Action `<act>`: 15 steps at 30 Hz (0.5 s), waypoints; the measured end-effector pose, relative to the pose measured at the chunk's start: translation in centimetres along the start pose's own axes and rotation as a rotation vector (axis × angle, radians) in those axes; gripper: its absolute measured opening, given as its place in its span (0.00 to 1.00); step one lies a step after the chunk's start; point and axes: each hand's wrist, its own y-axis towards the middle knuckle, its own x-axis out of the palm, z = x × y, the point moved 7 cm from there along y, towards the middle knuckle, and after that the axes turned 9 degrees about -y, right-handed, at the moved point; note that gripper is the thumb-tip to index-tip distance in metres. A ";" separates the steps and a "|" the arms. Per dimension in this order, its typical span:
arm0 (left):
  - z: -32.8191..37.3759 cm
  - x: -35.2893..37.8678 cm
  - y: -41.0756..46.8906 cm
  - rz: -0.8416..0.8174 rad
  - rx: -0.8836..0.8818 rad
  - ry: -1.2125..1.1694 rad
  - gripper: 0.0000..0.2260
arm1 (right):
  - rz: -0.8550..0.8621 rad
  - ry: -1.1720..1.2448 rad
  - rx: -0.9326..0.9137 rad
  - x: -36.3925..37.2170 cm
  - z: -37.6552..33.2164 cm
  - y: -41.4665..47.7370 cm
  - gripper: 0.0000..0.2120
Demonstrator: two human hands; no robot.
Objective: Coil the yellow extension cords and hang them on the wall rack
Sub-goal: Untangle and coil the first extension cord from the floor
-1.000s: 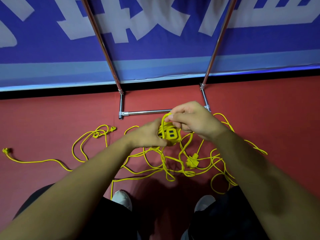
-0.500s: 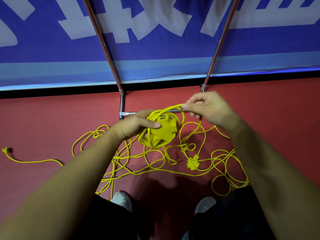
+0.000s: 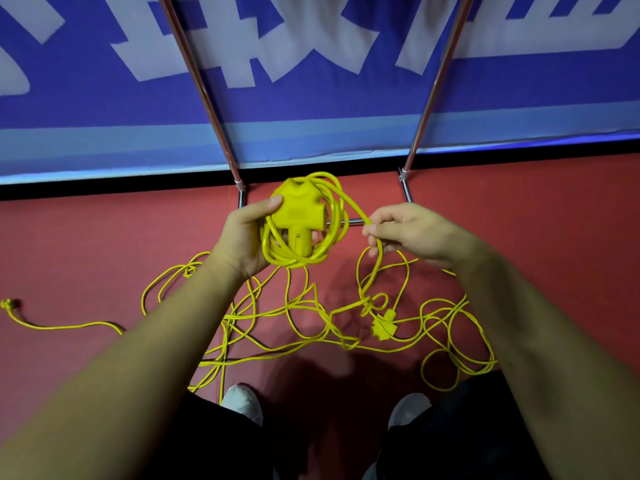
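Note:
My left hand grips a yellow socket block with several loops of yellow cord coiled around it, held above the floor. My right hand pinches the same cord a little to the right, where it runs down toward the floor. More yellow cord lies tangled on the red floor below, with a second small socket block among it. A yellow plug end lies far left.
A chrome rack frame rises against the blue and white banner wall, with its left leg, right leg and a low crossbar behind my hands. My white shoes stand at the tangle's near edge.
My left hand lifted the socket block and turned it upward. My right hand swung from above the block to its right, laying another loop around it and sliding down the cord.

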 end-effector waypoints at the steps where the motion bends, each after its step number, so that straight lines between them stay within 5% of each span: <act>1: 0.2 -0.4 0.2 0.031 0.014 -0.020 0.34 | 0.006 -0.015 0.001 0.0 0.1 0.1 0.08; 5: 0.4 -1.1 0.6 0.085 0.043 0.010 0.40 | -0.005 -0.067 0.005 0.7 0.5 0.1 0.11; 15: 0.7 -1.4 0.9 0.074 0.053 0.039 0.26 | 0.166 0.105 -0.004 1.3 0.8 0.7 0.12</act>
